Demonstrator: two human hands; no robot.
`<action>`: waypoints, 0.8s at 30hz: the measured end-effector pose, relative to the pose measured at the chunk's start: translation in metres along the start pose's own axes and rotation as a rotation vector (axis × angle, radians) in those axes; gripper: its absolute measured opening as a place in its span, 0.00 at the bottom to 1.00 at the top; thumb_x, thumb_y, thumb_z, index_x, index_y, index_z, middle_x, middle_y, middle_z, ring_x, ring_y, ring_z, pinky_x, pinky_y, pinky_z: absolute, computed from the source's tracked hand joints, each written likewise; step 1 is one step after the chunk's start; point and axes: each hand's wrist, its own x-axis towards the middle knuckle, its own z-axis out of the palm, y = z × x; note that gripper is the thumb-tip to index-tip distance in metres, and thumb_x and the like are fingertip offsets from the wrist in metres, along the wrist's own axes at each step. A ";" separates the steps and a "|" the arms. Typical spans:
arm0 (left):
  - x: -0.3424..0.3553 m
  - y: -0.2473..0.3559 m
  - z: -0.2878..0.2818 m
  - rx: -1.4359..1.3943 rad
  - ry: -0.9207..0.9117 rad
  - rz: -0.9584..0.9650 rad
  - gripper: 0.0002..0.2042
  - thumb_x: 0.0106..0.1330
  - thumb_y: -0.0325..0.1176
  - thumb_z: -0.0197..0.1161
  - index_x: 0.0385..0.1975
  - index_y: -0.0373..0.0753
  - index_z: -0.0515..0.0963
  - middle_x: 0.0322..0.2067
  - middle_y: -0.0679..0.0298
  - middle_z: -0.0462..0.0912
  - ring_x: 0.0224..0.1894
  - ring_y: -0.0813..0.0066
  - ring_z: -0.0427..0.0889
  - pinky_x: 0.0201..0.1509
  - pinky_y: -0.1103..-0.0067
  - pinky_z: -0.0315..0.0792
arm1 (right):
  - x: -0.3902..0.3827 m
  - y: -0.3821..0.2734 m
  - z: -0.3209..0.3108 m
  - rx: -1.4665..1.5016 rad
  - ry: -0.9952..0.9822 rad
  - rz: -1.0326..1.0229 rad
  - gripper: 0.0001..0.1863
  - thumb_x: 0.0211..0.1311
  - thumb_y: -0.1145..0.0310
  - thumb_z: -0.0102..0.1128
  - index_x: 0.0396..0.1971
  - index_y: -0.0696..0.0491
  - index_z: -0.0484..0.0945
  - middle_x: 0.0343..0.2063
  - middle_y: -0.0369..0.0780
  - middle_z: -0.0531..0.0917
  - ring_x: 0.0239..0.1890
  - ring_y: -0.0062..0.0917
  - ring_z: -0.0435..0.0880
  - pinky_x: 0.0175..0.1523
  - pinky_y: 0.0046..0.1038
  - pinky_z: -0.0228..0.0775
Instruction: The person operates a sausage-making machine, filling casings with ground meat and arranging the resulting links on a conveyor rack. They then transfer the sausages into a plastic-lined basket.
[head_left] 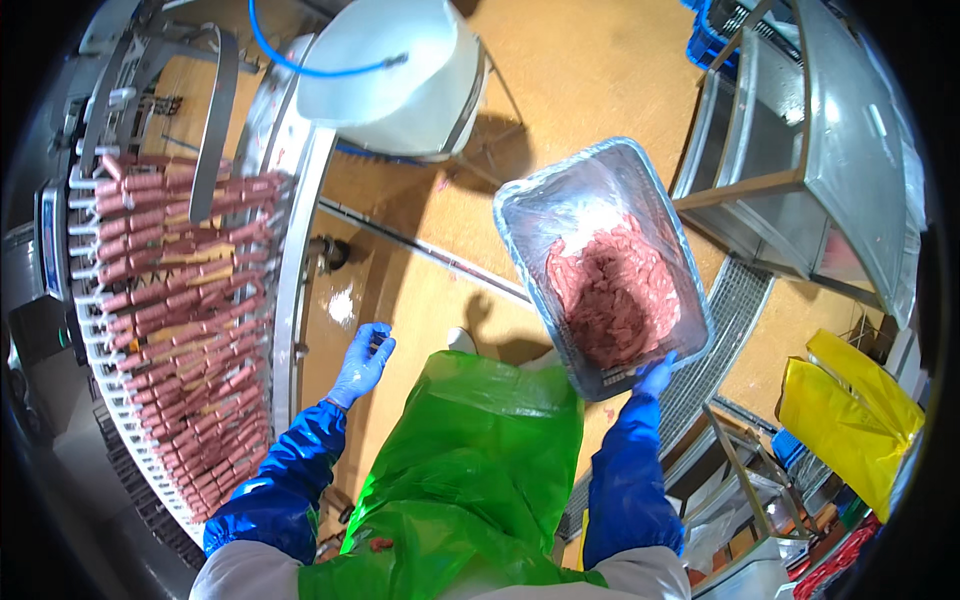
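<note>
My right hand (655,376), in a blue glove, grips the near rim of a deep rectangular tub (530,225). The tub is lined with clear plastic. Ground meat (620,290) lies heaped in its middle and near end. My left hand (361,367), also gloved in blue, is held out in the air to the left with nothing in it, its fingers loosely bent and partly apart. Farther left, rows of linked sausages (185,300) hang from a rack of white hooks (88,300); my left hand is apart from them.
A large round whitish bin (390,80) stands at the far left of centre with a blue hose (300,68) across it. Steel shelving (850,170) rises at the far right. A floor grate (735,310) runs beside the tub. Yellow plastic (850,425) hangs at the right.
</note>
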 end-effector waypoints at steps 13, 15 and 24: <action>0.231 0.285 -0.088 0.148 0.233 0.574 0.17 0.71 0.34 0.48 0.52 0.30 0.72 0.47 0.51 0.78 0.51 0.60 0.77 0.61 0.69 0.66 | 0.072 0.031 0.291 0.480 -0.118 0.227 0.34 0.71 0.45 0.34 0.72 0.47 0.52 0.71 0.40 0.56 0.70 0.40 0.57 0.72 0.47 0.51; 0.280 0.291 -0.088 -0.325 0.036 0.453 0.19 0.76 0.41 0.44 0.57 0.33 0.68 0.45 0.54 0.79 0.44 0.64 0.80 0.52 0.71 0.72 | 0.113 0.014 0.356 0.477 -0.185 0.043 0.33 0.72 0.48 0.35 0.72 0.46 0.54 0.70 0.41 0.58 0.69 0.39 0.61 0.73 0.46 0.51; 0.369 0.310 -0.047 -0.810 0.038 -0.183 0.28 0.75 0.54 0.44 0.66 0.41 0.62 0.58 0.56 0.72 0.56 0.64 0.71 0.55 0.69 0.67 | 0.205 -0.293 0.689 -0.101 -0.543 0.147 0.17 0.71 0.51 0.48 0.43 0.49 0.69 0.32 0.34 0.74 0.30 0.22 0.73 0.38 0.29 0.69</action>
